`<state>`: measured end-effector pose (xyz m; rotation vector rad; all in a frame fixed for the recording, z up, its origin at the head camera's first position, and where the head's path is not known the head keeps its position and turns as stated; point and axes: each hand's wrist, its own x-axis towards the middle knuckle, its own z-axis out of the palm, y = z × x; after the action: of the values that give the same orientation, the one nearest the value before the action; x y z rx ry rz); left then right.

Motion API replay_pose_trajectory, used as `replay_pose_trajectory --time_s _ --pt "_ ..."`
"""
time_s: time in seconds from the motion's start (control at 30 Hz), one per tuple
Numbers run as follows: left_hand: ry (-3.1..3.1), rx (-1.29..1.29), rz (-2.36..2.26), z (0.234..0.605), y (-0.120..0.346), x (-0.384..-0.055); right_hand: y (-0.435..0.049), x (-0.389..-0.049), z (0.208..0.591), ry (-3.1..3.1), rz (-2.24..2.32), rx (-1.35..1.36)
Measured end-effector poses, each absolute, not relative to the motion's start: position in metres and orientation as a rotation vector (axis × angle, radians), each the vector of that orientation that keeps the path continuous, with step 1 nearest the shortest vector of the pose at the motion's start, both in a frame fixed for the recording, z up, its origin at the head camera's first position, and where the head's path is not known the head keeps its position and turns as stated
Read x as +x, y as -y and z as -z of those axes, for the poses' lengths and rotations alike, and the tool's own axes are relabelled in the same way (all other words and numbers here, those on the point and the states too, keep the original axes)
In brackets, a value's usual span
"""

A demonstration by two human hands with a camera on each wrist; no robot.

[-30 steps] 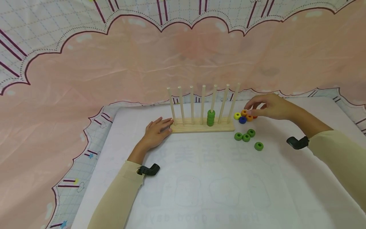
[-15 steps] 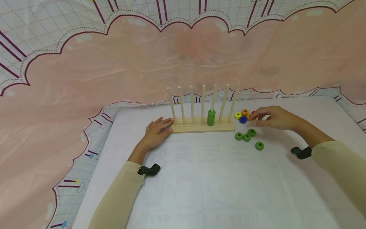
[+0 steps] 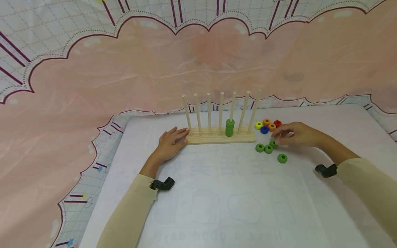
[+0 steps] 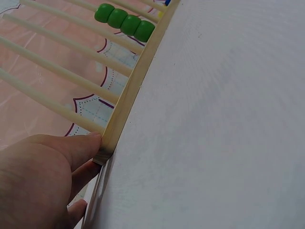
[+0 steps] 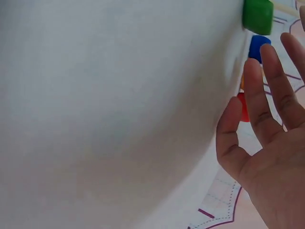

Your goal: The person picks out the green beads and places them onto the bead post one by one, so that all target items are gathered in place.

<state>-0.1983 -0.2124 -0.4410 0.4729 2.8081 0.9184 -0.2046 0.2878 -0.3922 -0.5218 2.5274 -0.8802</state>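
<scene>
A wooden peg rack (image 3: 201, 138) with a row of upright rods stands near the far table edge. Several green beads (image 3: 229, 128) are stacked on one of its rods. My left hand (image 3: 170, 144) rests against the rack's left end; in the left wrist view its fingertips touch the base (image 4: 125, 102). My right hand (image 3: 297, 134) hovers over the table with fingers loosely bent and nothing between them. Closest to its fingertips is a loose green bead (image 3: 273, 144), partly covered. A red bead (image 3: 277, 123) lies just beyond that hand.
More loose green beads (image 3: 268, 148) lie right of the rack, one green bead (image 3: 282, 158) a little apart. Behind them cluster a yellow bead (image 3: 258, 125), a blue bead (image 3: 264, 130) and two orange beads (image 3: 266, 122). A patterned cloth (image 3: 198, 65) hangs behind the white tabletop (image 3: 223, 193).
My right hand has moved from the orange and red beads toward the near side, now beside the green beads. The left hand and the rack have stayed in place.
</scene>
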Motion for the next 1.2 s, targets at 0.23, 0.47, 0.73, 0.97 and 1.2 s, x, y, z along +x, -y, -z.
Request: replay_pose_trajectory --time_s 0.23,0.47,0.73,0.97,1.2 --pt "-2.81 0.471 -0.911 0.441 0.212 -0.198 -0.287 -0.205 0.402 -2.516 0.877 -0.47" --pt "-2.808 0.471 -0.907 0.441 0.212 -0.198 -0.289 -0.206 0.405 -2.531 0.839 -0.456" --pt "-2.807 0.476 -0.909 0.442 0.213 -0.199 -0.288 -0.207 0.405 -2.538 0.815 -0.458" --pt "-2.8 0.472 -0.929 0.441 0.214 -0.199 -0.289 -0.207 0.405 -2.529 0.819 -0.441" --pt "-2.799 0.476 -0.93 0.442 0.213 -0.199 -0.29 -0.207 0.405 -2.522 0.828 -0.44"
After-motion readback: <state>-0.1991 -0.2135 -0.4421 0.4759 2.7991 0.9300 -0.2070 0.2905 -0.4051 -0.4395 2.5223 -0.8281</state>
